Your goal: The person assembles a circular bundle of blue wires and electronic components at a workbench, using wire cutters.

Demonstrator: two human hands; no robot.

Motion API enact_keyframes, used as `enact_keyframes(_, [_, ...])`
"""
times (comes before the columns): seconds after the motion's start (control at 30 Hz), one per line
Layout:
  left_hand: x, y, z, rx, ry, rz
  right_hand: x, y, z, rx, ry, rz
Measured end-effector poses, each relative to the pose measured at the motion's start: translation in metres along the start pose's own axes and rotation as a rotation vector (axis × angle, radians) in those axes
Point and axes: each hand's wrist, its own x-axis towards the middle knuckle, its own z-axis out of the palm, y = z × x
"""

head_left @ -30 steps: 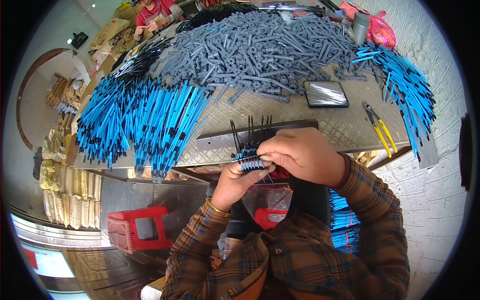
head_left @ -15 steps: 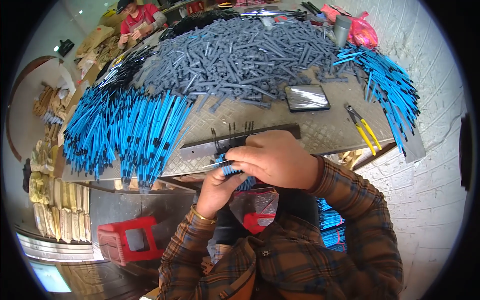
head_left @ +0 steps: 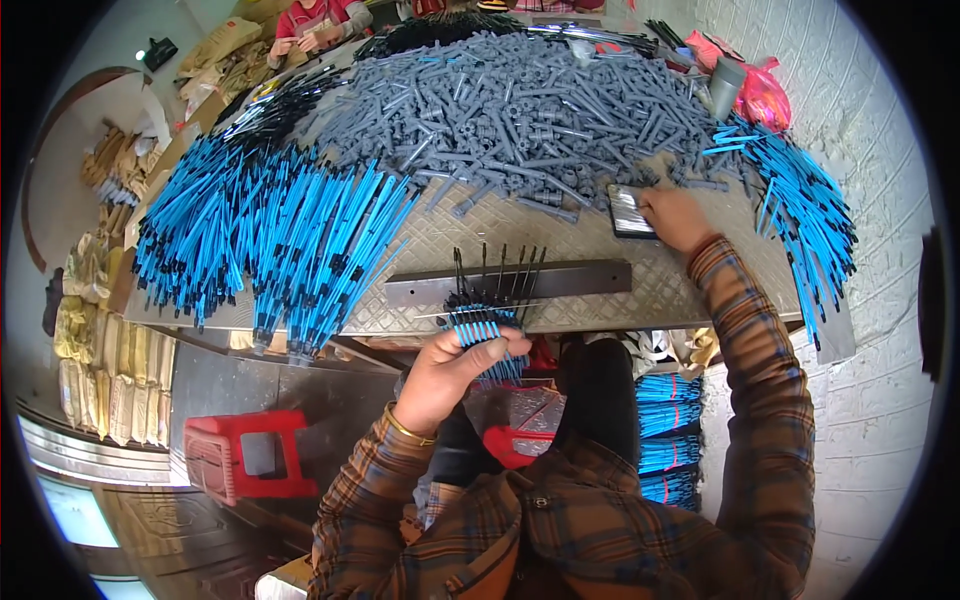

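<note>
My left hand [head_left: 455, 370] is closed round a bundle of blue rods [head_left: 476, 330] with black ends, thumb pressed across the front. Thin black tips fan upward from the bundle, in front of a dark metal bar [head_left: 590, 278] at the table's near edge. A thin silver wire lies crosswise over the rods. Farther off to the right, my right hand [head_left: 680, 218] has its fingertips at a small black tray [head_left: 634, 234] of thin silver wires. Those fingers are drawn together, and what lies between them is too small to make out.
Grey plastic tubes [head_left: 510, 120] are heaped at the table's middle. Blue rods [head_left: 250, 230] pile up at the left, and more blue rods [head_left: 805, 215] at the right, near a grey cup [head_left: 725, 88]. A red stool [head_left: 230, 425] stands lower left. Another person [head_left: 315, 22] sits far left.
My right hand has left the bundle and moved forward and right to the tray. The left hand still grips the rods, now in plainer view. The yellow-handled pliers are hidden now.
</note>
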Motion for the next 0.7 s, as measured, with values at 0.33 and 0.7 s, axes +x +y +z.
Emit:
enact_keyframes(0.33, [0.002, -0.004, -0.003, 0.018, -0.018, 0.019, 0.0, -0.01, -0.024, 0.193, 0.092, -0.011])
enact_keyframes(0.7, [0.002, -0.004, -0.001, 0.015, -0.024, 0.02, 0.001, 0.006, 0.006, 0.039, 0.061, -0.013])
